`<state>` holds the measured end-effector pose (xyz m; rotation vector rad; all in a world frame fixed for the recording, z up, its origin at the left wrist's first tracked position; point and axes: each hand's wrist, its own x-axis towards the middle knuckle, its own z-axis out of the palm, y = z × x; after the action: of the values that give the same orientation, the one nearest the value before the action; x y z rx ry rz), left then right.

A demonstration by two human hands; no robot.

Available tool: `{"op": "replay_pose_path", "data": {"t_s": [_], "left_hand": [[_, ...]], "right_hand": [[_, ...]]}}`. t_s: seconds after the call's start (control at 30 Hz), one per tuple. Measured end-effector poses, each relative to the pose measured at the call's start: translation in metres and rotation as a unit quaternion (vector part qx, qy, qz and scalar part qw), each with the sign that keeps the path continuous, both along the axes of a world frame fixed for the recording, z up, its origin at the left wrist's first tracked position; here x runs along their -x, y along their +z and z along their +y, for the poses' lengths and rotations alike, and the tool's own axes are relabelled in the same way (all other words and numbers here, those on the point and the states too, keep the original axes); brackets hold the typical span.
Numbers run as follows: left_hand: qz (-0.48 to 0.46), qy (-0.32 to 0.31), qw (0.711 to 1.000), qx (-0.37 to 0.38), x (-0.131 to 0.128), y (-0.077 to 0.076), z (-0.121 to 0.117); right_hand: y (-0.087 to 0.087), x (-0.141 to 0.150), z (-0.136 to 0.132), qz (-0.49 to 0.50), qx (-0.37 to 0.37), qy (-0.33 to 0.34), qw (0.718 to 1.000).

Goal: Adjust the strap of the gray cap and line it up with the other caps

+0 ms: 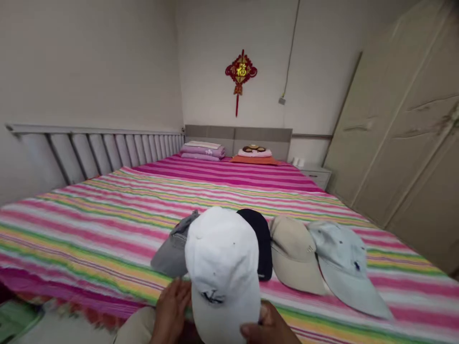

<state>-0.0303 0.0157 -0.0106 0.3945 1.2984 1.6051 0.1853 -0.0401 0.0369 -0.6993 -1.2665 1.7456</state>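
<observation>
A white baseball cap (222,267) is held up in front of me, brim toward me, with a dark logo on its front. My left hand (171,310) grips its left edge and my right hand (267,325) grips the lower right of the brim. Behind it, on the striped bed (107,224), lie a grey cap (172,253), a dark navy cap (261,239), a beige cap (294,255) and a pale blue cap (346,265) in a row.
Folded purple bedding (202,150) and an orange pillow with pink cloth (255,156) sit at the headboard. A slatted rail (107,150) runs along the left wall. A wardrobe (409,129) fills the right side, a small nightstand (315,173) beside it.
</observation>
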Motion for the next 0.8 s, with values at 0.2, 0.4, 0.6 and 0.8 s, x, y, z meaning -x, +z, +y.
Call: {"op": "replay_pose_path", "data": {"t_s": [0.2,0.4,0.6,0.8], "left_hand": [[-0.157,0.063,0.984,0.059,0.032,0.008,0.023],[-0.177,0.115,0.977,0.001,0.047,0.024,0.036],[-0.184,0.215,0.957,-0.067,0.082,0.039,0.037],[-0.2,0.25,0.944,-0.082,0.099,0.032,0.03]], "right_hand": [[-0.004,0.031,0.028,-0.007,0.004,-0.033,0.999],[-0.005,0.052,0.063,0.047,0.033,-0.079,0.995],[-0.011,0.065,0.103,0.062,0.085,-0.105,0.989],[-0.016,0.077,0.147,0.066,0.166,-0.133,0.975]]}}
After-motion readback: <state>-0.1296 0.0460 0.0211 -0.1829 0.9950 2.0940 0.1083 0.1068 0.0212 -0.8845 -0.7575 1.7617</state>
